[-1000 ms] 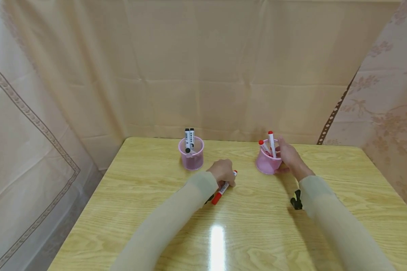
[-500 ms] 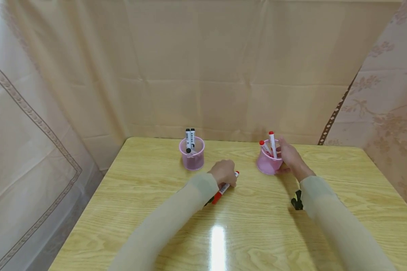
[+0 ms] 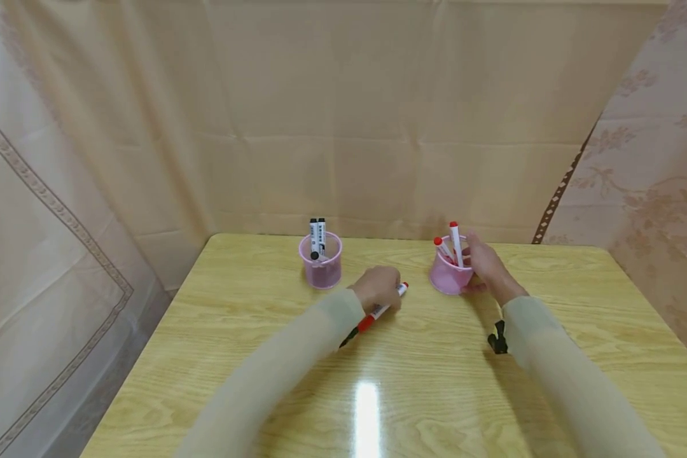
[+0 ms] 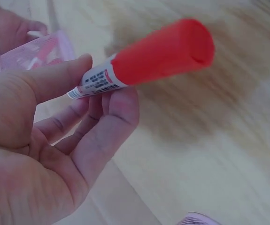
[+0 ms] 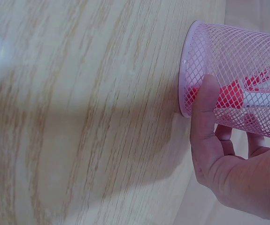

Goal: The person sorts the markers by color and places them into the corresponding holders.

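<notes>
My left hand [image 3: 380, 286] pinches a red-capped marker [image 4: 160, 54] between thumb and fingers, over the middle of the table. In the left wrist view, its thick red end points away from the palm and its white labelled barrel runs between the fingertips. My right hand [image 3: 488, 264] holds the side of a pink mesh pen cup [image 3: 449, 280], which stands on the table. Two white markers with red ends [image 3: 456, 245] lean inside this cup. In the right wrist view, a finger [image 5: 205, 101] lies along the mesh [image 5: 252, 44] near the base.
Another pink mesh pen cup [image 3: 323, 275], at the back left, holds several black-capped markers [image 3: 313, 235]. The wood-grain table [image 3: 435, 394] ends at a beige curtain [image 3: 332, 127] behind, and patterned cloth [image 3: 658, 178] hangs at the right.
The left hand has shifted slightly right and away from me, the marker moving with it and turning a little flatter. The right hand stays on its pen cup.
</notes>
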Tool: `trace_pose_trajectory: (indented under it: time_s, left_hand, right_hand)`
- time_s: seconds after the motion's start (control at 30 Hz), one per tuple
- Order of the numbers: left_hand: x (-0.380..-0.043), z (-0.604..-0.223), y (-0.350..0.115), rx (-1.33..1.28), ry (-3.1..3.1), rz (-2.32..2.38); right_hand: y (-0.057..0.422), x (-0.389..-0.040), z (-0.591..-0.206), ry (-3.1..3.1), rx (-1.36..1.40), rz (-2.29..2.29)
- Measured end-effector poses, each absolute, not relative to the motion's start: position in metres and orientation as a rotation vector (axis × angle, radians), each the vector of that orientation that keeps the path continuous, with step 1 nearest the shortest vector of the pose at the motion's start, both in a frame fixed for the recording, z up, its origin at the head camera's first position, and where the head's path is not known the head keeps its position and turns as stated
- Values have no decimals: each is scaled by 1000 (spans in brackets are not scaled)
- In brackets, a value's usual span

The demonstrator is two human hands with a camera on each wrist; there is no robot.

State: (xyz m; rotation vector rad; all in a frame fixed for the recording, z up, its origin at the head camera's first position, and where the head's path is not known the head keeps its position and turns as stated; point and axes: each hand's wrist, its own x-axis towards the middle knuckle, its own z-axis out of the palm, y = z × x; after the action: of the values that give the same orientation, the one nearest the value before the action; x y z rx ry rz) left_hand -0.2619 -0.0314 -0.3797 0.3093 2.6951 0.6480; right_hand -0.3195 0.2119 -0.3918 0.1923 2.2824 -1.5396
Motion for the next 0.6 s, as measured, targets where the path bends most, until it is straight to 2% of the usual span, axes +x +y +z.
trace_pose_trajectory:
  time_s: [0.2, 0.43, 0.6]
  left_hand:
    - [-265, -361, -27, 250, 2549, 947]
    - [-274, -332, -20, 385, 2542, 1037]
    - [-279, -310, -16, 387, 2535, 1144]
  right_hand:
    - [212, -320, -393, 2273, 184, -1540]
    - [212, -318, -391, 2274, 189, -1540]
    - [212, -317, -389, 2279, 189, -1536]
